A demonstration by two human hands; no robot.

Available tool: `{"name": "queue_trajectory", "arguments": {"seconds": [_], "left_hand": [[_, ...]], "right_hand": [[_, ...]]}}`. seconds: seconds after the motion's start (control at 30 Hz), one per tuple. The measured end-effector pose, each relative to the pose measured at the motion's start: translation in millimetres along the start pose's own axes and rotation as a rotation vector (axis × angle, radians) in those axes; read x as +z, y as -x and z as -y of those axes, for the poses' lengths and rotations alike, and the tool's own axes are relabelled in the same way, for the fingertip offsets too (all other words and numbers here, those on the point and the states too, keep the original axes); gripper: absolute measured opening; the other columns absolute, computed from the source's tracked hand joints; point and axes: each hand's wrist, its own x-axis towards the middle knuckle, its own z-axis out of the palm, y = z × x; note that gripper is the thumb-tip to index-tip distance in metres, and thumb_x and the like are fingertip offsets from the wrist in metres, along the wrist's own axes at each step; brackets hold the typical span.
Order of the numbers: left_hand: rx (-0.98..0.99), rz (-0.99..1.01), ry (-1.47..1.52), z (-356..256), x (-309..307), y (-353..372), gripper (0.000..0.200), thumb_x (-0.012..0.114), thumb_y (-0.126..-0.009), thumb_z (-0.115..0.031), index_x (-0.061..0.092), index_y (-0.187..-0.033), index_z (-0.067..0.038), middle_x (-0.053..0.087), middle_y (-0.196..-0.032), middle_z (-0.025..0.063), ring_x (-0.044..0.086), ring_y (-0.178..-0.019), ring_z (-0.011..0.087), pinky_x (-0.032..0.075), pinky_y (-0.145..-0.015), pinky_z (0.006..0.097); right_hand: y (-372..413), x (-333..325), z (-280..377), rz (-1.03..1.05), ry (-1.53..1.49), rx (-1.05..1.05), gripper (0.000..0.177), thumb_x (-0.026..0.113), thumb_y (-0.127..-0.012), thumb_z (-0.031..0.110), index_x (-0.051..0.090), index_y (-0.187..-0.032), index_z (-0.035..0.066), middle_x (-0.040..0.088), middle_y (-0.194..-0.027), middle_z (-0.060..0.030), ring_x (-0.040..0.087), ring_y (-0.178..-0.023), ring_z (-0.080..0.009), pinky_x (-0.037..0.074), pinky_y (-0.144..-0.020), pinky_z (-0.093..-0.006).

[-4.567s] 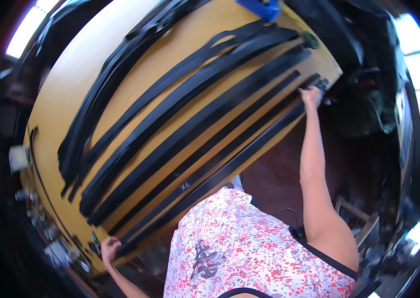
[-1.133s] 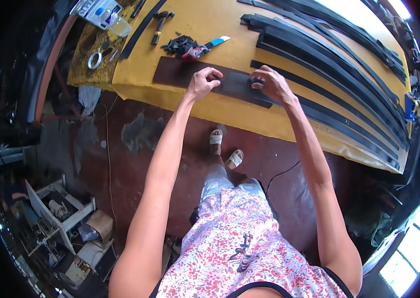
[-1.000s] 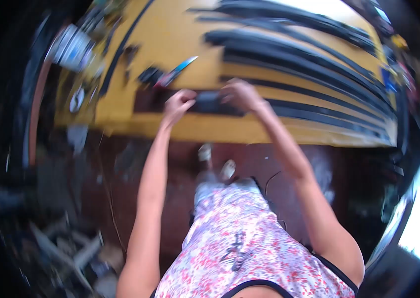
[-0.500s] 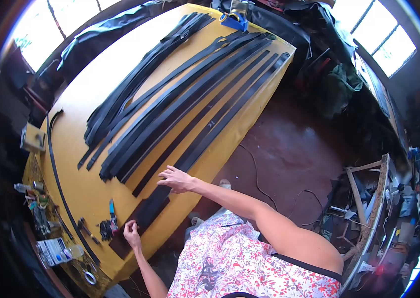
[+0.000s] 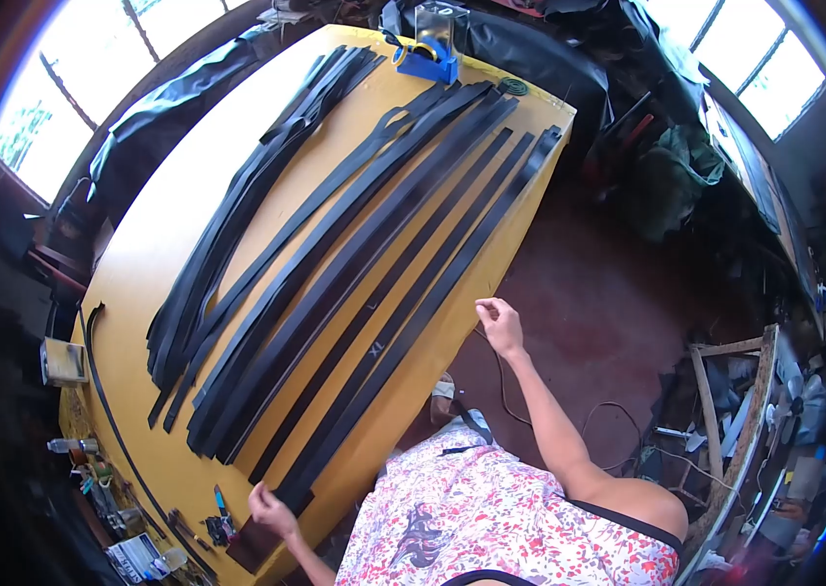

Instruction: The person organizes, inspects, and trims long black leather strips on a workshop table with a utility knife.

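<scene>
Long black strips (image 5: pixel 335 278) lie lengthwise on the yellow table (image 5: pixel 354 459). One strip near the table's edge (image 5: pixel 413 313) carries a white "XL" mark. My left hand (image 5: pixel 271 510) is at the near ends of the strips, beside a dark flat piece (image 5: pixel 254 543); its fingers are closed, and what they hold, if anything, is too small to tell. My right hand (image 5: pixel 501 327) is raised past the table's right edge, over the floor, with fingers pinched together; nothing can be made out in them.
A blue tape dispenser (image 5: pixel 427 63) stands at the table's far end. A blue-handled cutter (image 5: pixel 220 501) lies near the left corner, with a thin black strip (image 5: pixel 120 420) along the left edge. A wooden frame (image 5: pixel 750 430) stands at right.
My right hand has moved right, off the strips, and its spread fingers have closed. My left hand sits lower in view. The view has shifted, and the dark pieces between my hands look rearranged.
</scene>
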Motion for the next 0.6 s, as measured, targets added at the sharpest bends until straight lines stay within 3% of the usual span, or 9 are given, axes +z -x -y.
{"name": "queue_trajectory", "arguments": {"seconds": [0.13, 0.17, 0.27, 0.4, 0.43, 0.53, 0.6], "left_hand": [[0.173, 0.324, 0.109, -122, 64, 7, 0.009, 0.057, -0.087, 0.001, 0.065, -0.091, 0.001, 0.063, -0.091, 0.015, 0.061, -0.086, 0.0304, 0.048, -0.078, 0.0379], [0.219, 0.383, 0.161, -144, 82, 9, 0.009, 0.058, -0.087, 0.001, 0.065, -0.092, 0.001, 0.063, -0.093, 0.0149, 0.061, -0.089, 0.0311, 0.048, -0.08, 0.0388], [0.434, 0.466, 0.292, -205, 132, 6, 0.01, 0.058, -0.086, 0.003, 0.065, -0.092, 0.0, 0.064, -0.093, 0.0146, 0.061, -0.092, 0.0321, 0.048, -0.082, 0.0392], [0.705, 0.605, 0.372, -278, 196, -9, 0.011, 0.061, -0.084, 0.001, 0.064, -0.094, -0.001, 0.064, -0.096, 0.0119, 0.06, -0.092, 0.0297, 0.046, -0.081, 0.0384], [0.739, 0.651, 0.354, -298, 204, -13, 0.012, 0.061, -0.083, 0.0, 0.065, -0.094, -0.002, 0.064, -0.097, 0.0115, 0.06, -0.092, 0.0291, 0.046, -0.081, 0.0384], [0.798, 0.728, 0.328, -348, 236, -19, 0.014, 0.063, -0.083, -0.002, 0.065, -0.097, -0.003, 0.064, -0.1, 0.0106, 0.06, -0.094, 0.028, 0.046, -0.083, 0.0385], [0.805, 0.772, 0.327, -383, 265, -15, 0.016, 0.064, -0.082, -0.002, 0.065, -0.098, -0.004, 0.064, -0.102, 0.0101, 0.06, -0.096, 0.0276, 0.046, -0.084, 0.0387]], "right_hand": [[-36, -31, -19, 0.176, 0.167, 0.023, 0.02, 0.063, -0.089, 0.019, 0.069, -0.098, 0.002, 0.069, -0.091, -0.0103, 0.067, -0.079, -0.0197, 0.052, -0.072, -0.0305], [-44, -35, -21, 0.162, 0.181, -0.064, 0.019, 0.064, -0.089, 0.019, 0.068, -0.095, 0.002, 0.067, -0.087, -0.0122, 0.066, -0.076, -0.0224, 0.052, -0.07, -0.0331], [-65, -46, -18, 0.193, 0.132, 0.012, 0.023, 0.064, -0.089, 0.022, 0.068, -0.098, 0.001, 0.069, -0.092, -0.0148, 0.067, -0.081, -0.0243, 0.052, -0.073, -0.0335], [-111, -71, -32, 0.231, 0.03, 0.112, 0.022, 0.061, -0.091, 0.02, 0.068, -0.096, 0.0, 0.069, -0.081, -0.0105, 0.066, -0.072, -0.0144, 0.051, -0.065, -0.0286], [-126, -78, -26, 0.17, -0.027, 0.099, 0.021, 0.06, -0.092, 0.018, 0.069, -0.094, -0.001, 0.069, -0.078, -0.0069, 0.064, -0.067, -0.0099, 0.05, -0.062, -0.0256], [-196, -104, -45, 0.035, -0.095, 0.071, 0.018, 0.06, -0.093, 0.015, 0.069, -0.094, 0.0, 0.069, -0.08, -0.0041, 0.062, -0.067, -0.0083, 0.05, -0.061, -0.0236], [-251, -119, -52, -0.096, -0.313, 0.162, 0.017, 0.06, -0.094, 0.016, 0.067, -0.097, 0.001, 0.068, -0.083, -0.0036, 0.061, -0.067, -0.0076, 0.05, -0.061, -0.0221]]}}
